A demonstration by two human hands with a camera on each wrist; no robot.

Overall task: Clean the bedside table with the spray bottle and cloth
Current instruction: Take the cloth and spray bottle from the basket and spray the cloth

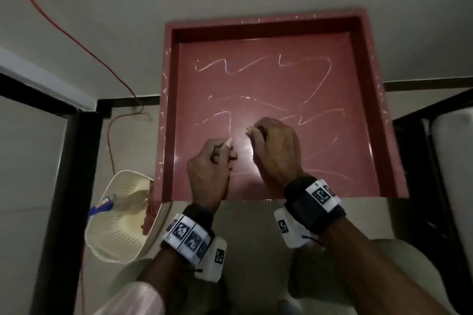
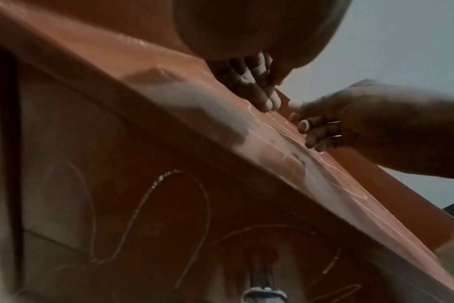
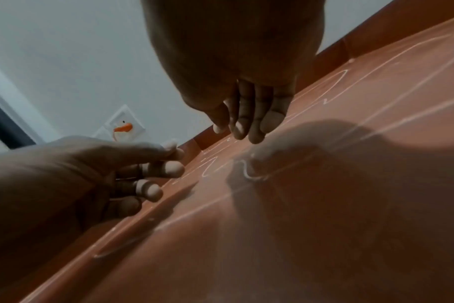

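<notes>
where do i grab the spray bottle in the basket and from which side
The spray bottle lies on its side in the cream basket on the floor left of the red table, blue end toward the left rim. Probably best to reach down from above with the left hand and wrap the clear body across its width. Its trigger isn't clear enough to target.

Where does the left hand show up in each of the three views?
Head: left hand at lower centre, over the table's near edge.
Left wrist: top centre, its fingers pointing down to the surface.
Right wrist: at the left edge.
Shared landmark: the pale squiggly lines on the red bedside table.
</notes>
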